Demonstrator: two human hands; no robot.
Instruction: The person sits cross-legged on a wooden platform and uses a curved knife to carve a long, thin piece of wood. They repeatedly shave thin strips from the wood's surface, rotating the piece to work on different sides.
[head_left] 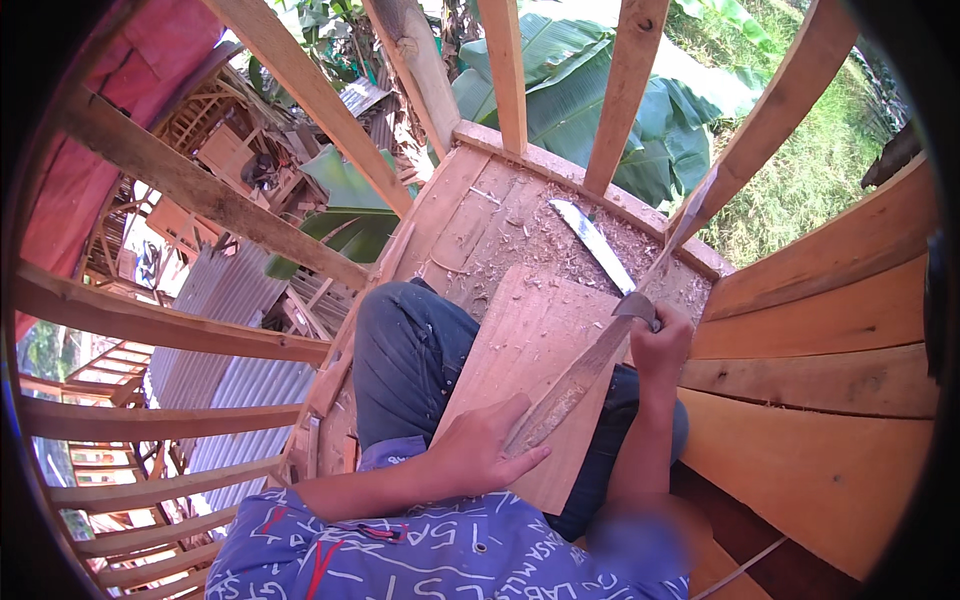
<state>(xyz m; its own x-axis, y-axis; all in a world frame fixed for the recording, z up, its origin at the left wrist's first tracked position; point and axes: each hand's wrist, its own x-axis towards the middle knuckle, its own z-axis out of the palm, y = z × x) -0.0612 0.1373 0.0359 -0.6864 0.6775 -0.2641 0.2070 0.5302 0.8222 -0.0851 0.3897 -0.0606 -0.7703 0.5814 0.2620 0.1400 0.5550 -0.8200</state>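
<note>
A long, narrow piece of wood (565, 400) lies slantwise over a flat wooden board (535, 320) on my lap. My left hand (485, 445) grips its near end between thumb and fingers. At its middle, my right hand (660, 345) is closed around a hand tool with a short, dark, curved metal part (634, 306) that touches the wood. The fist hides the handle, so the tool's exact kind is unclear. Past the tool, a thin pale length (690, 215) points up toward the railing; it seems to continue the wood.
A shiny blade (592, 243) lies on the plank floor among wood shavings (520, 225), close beyond the tool. Wooden railing slats (620, 95) ring me in front and at left. A plank wall (800, 380) stands close at right. Banana leaves (570, 90) and metal roofing (215, 330) show outside.
</note>
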